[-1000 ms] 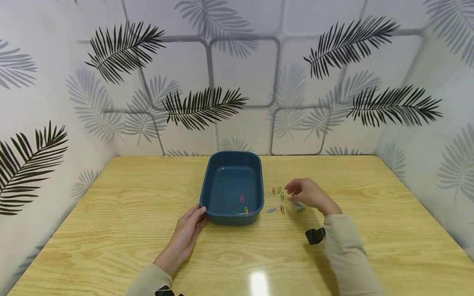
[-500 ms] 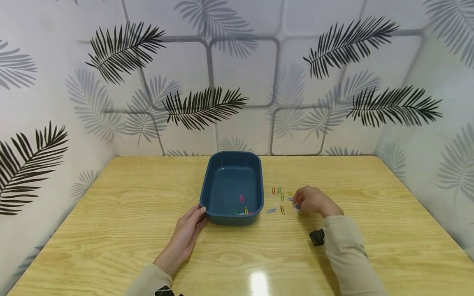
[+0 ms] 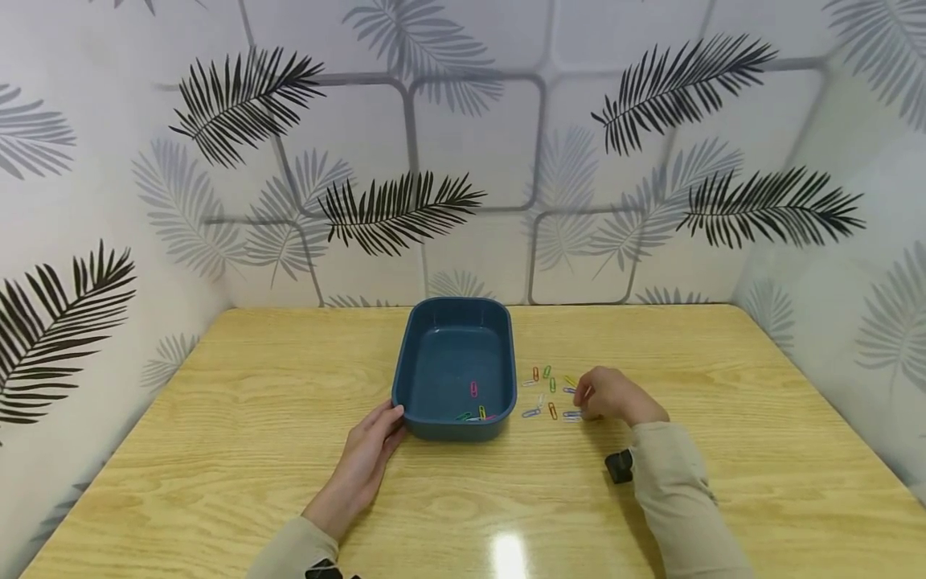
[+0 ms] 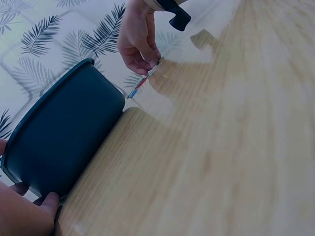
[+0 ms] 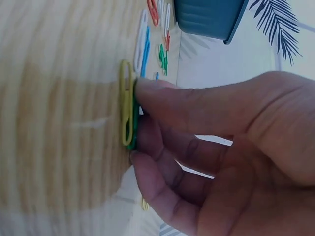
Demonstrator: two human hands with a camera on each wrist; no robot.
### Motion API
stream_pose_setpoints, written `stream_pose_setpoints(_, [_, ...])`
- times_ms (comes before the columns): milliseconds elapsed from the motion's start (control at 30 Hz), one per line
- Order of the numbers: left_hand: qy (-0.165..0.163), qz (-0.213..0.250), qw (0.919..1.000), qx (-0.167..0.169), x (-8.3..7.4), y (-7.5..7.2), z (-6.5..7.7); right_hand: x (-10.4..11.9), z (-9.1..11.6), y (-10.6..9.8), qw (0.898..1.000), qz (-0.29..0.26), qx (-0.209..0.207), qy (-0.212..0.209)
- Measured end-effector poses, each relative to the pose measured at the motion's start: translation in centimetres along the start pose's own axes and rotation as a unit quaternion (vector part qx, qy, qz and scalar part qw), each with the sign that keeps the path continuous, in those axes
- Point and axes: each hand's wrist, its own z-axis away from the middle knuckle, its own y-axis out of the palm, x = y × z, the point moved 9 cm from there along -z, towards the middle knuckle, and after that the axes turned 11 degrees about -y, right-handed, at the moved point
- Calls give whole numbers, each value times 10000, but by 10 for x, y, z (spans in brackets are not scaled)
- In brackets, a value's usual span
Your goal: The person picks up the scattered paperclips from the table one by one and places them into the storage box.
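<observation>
Right wrist: right grip (image 5: 246, 152) half-closed at yellow clip (image 5: 126, 102), hold unclear; left grip (image 3: 366, 452) clasps tray (image 3: 452, 358).

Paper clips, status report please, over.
Left hand holds blue bin. Right hand at yellow clip and green clip, grip unclear. Other clips between right hand and bin.
</observation>
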Motion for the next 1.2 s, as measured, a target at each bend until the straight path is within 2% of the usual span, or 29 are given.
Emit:
stream_pose_setpoints(200, [-43, 23, 10000, -45, 1, -1, 0, -3, -2, -3, 9997, 54, -240, -81])
stream_pose_setpoints(433, [-39, -10, 10000, 0, 3, 0, 2, 0, -5, 0, 9981, 55, -365, -500])
stream_pose_setpoints(567, [-47, -5, 10000, 16, 3, 0, 3, -9, -8, 2, 9974, 20, -370, -611])
stream_pose_setpoints(600, [-47, -3, 10000, 14, 3, 0, 3, -17, -12, 2, 9957, 21, -483, -787])
stream_pose_setpoints(733, [-24, -6, 10000, -19, 3, 0, 2, -25, -14, -3, 9948, 182, -721, -700])
stream_pose_setpoints(800, [-16, -9, 10000, -36, 2, 0, 1, -20, -11, -8, 9944, 221, -832, -617])
stream_pose_setpoints(833, [-14, -9, 10000, -39, 1, 0, 1, -12, -7, -12, 9956, 250, -786, -439])
stream_pose_setpoints(967, [-23, -24, 10000, -50, 1, 0, 0, 4, -2, -18, 9940, 299, -902, -540])
stream_pose_setpoints(1200, [5, -40, 10000, -25, 0, 0, 0, 2, -4, -18, 9942, 103, -1008, -372])
